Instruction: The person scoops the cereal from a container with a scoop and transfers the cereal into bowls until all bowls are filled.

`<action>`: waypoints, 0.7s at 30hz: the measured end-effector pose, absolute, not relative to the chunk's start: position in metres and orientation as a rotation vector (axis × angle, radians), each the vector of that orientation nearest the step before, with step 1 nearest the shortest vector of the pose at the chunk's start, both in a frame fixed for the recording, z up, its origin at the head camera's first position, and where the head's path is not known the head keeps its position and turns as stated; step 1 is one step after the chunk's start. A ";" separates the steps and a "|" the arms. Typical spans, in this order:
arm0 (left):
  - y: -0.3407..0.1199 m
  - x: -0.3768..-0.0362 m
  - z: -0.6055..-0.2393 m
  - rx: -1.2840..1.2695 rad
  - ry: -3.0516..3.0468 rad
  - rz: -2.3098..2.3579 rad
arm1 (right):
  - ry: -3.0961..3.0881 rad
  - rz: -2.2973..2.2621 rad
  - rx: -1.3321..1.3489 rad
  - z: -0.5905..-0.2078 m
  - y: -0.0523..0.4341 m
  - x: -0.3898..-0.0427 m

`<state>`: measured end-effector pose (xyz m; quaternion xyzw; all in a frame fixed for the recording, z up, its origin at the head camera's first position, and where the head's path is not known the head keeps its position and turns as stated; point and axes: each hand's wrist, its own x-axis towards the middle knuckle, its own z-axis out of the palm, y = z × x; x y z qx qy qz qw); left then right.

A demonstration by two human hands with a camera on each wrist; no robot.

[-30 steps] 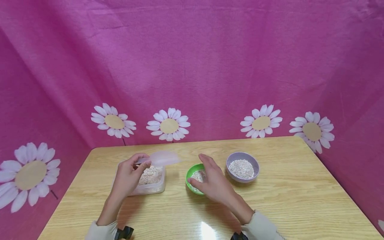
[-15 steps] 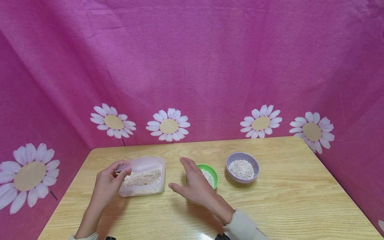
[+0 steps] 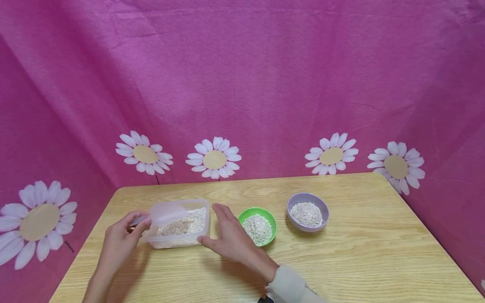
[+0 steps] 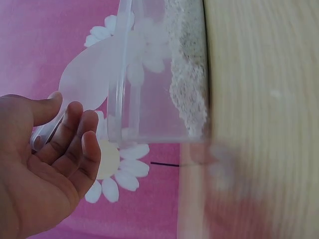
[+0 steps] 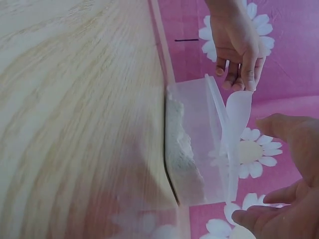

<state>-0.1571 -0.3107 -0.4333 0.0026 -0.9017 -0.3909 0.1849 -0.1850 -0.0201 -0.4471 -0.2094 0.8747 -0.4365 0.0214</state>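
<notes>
My left hand point(image 3: 141, 223) pinches the handle of a translucent plastic scoop point(image 3: 166, 212), whose bowl hangs over the left end of a clear container point(image 3: 178, 240) partly filled with oats point(image 3: 185, 225). In the left wrist view the fingers point(image 4: 75, 134) curl round the scoop point(image 4: 89, 79) beside the container wall point(image 4: 149, 99). My right hand point(image 3: 219, 232) is spread open just right of the container, thumb by its front corner; whether it touches I cannot tell. The right wrist view shows the container point(image 5: 199, 149) between my right hand point(image 5: 284, 199) and my left hand point(image 5: 234, 45).
A green bowl point(image 3: 270, 219) of oats stands right of my right hand, and a purple bowl point(image 3: 307, 198) of oats further right. All sit on a wooden table point(image 3: 360, 261). Pink cloth with daisies point(image 3: 242, 84) walls in the back and both sides.
My right hand has moved left from over the green bowl to the container's right side. My left hand has carried the scoop leftward to the container's left end.
</notes>
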 end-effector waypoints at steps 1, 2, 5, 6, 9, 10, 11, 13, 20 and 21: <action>-0.312 -0.156 -0.434 0.011 -2.545 -1.096 | 2.706 -1.353 -0.646 -0.448 -0.022 -0.185; -0.313 -0.155 -0.435 0.014 -2.546 -1.096 | 2.701 -1.352 -0.643 -0.448 -0.024 -0.185; -0.317 -0.154 -0.437 0.019 -2.556 -1.078 | 2.691 -1.340 -0.643 -0.452 -0.029 -0.185; -0.318 -0.153 -0.438 0.024 -2.558 -1.068 | 2.686 -1.341 -0.648 -0.453 -0.030 -0.185; -0.321 -0.152 -0.440 0.028 -2.563 -1.047 | 2.682 -1.334 -0.653 -0.457 -0.034 -0.184; -0.321 -0.152 -0.441 0.029 -2.563 -1.046 | 2.680 -1.336 -0.653 -0.459 -0.036 -0.184; -0.322 -0.152 -0.442 0.028 -2.562 -1.048 | 2.676 -1.339 -0.648 -0.459 -0.037 -0.184; -0.323 -0.152 -0.442 0.021 -2.563 -1.053 | 2.674 -1.339 -0.636 -0.461 -0.038 -0.184; -0.329 -0.151 -0.445 0.001 -2.554 -1.010 | 2.690 -1.340 -0.639 -0.466 -0.041 -0.184; -0.330 -0.151 -0.446 0.001 -2.556 -1.005 | 2.691 -1.341 -0.639 -0.467 -0.041 -0.184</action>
